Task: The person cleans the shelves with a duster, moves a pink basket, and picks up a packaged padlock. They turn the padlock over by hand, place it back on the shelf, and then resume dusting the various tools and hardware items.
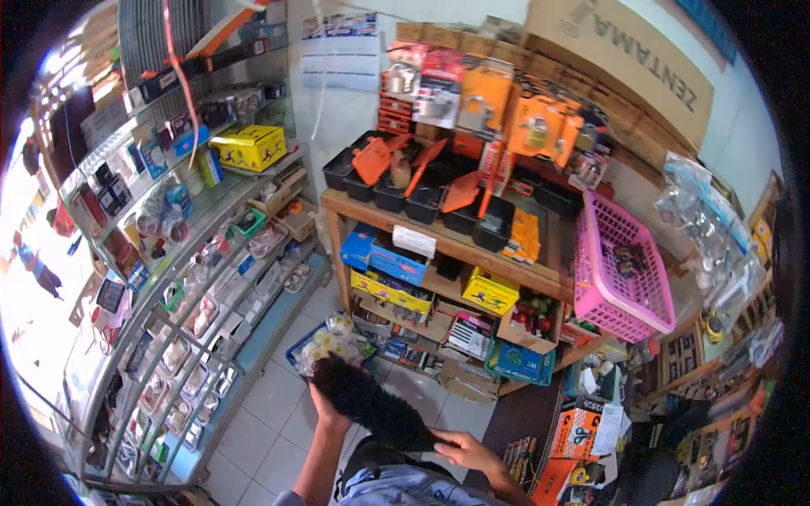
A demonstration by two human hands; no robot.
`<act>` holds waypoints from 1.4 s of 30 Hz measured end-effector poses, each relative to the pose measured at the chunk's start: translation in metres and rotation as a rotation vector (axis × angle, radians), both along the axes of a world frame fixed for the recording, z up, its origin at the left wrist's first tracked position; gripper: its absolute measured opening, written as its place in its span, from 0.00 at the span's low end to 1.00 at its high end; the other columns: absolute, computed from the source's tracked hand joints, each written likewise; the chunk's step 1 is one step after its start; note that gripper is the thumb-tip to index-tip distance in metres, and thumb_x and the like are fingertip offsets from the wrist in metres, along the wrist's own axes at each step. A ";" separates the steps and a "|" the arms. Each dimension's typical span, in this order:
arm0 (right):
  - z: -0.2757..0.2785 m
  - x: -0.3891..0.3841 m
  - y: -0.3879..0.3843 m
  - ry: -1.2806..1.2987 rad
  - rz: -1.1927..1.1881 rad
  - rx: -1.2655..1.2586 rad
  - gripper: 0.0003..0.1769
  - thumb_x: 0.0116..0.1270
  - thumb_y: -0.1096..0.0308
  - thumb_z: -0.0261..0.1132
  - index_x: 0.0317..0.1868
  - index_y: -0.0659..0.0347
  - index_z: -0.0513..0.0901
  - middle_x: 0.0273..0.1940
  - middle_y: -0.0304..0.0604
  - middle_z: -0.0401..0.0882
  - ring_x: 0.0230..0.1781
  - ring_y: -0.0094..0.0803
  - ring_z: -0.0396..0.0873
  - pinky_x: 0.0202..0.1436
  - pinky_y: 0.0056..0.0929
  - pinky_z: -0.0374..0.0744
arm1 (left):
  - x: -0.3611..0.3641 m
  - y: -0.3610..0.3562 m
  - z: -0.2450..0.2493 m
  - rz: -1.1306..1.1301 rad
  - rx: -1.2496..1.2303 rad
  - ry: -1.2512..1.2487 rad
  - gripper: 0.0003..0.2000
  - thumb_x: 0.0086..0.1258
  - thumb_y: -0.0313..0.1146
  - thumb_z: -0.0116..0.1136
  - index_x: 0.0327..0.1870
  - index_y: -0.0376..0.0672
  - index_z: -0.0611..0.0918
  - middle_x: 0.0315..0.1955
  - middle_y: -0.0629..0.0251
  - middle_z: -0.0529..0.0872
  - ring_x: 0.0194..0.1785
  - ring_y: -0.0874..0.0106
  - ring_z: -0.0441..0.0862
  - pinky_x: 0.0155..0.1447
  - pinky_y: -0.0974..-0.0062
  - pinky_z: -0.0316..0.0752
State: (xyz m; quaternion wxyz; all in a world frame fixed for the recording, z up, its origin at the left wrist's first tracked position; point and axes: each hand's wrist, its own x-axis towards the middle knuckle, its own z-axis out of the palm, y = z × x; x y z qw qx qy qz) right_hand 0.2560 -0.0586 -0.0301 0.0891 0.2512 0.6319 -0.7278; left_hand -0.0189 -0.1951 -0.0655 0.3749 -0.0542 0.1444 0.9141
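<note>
A black fluffy duster point(371, 406) lies slantwise in front of my body, its bushy end pointing away from me. My right hand point(464, 450) is closed at the duster's near end, around what looks like its handle. Against the far, bushy end is my left hand point(327, 406), closed on the fluff with its fingers partly hidden behind it. Just beyond the duster, a blue basket point(297, 361) of clear plastic packets stands on the tiled floor, partly covered by the duster's tip.
Ahead stands a wooden shelf point(371, 208) with black bins point(390, 196) and orange scoops point(460, 192). A pink basket point(624, 325) sits at its right end. A glass display counter point(181, 253) with metal rails runs along the left. Boxed goods point(578, 428) crowd the right side.
</note>
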 end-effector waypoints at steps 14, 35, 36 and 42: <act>-0.042 0.170 -0.016 0.016 -0.156 0.023 0.24 0.68 0.74 0.58 0.65 0.60 0.75 0.36 0.39 0.83 0.30 0.21 0.73 0.38 0.24 0.75 | 0.134 0.050 0.046 -0.163 -0.284 -0.059 0.28 0.72 0.56 0.39 0.56 0.40 0.77 0.54 0.55 0.81 0.57 0.54 0.75 0.65 0.50 0.65; -0.055 0.088 0.060 0.137 0.100 0.017 0.19 0.70 0.62 0.62 0.58 0.58 0.81 0.39 0.41 0.87 0.33 0.20 0.79 0.40 0.25 0.77 | 0.062 0.036 -0.025 -0.104 -0.049 0.054 0.35 0.67 0.66 0.40 0.59 0.44 0.77 0.59 0.57 0.78 0.62 0.54 0.73 0.67 0.46 0.63; -0.055 0.074 0.068 0.149 0.102 0.052 0.19 0.70 0.62 0.62 0.58 0.58 0.81 0.39 0.41 0.87 0.33 0.20 0.79 0.40 0.25 0.77 | 0.051 0.037 -0.031 -0.130 -0.044 0.070 0.35 0.67 0.65 0.40 0.60 0.44 0.76 0.58 0.57 0.79 0.63 0.54 0.73 0.69 0.48 0.62; -0.048 0.011 0.064 -0.179 -0.056 -0.101 0.23 0.73 0.56 0.61 0.61 0.63 0.78 0.35 0.40 0.85 0.32 0.22 0.80 0.38 0.24 0.78 | -0.015 0.087 0.003 -0.020 -0.281 -0.072 0.32 0.69 0.62 0.40 0.59 0.43 0.77 0.54 0.58 0.80 0.56 0.54 0.76 0.62 0.51 0.68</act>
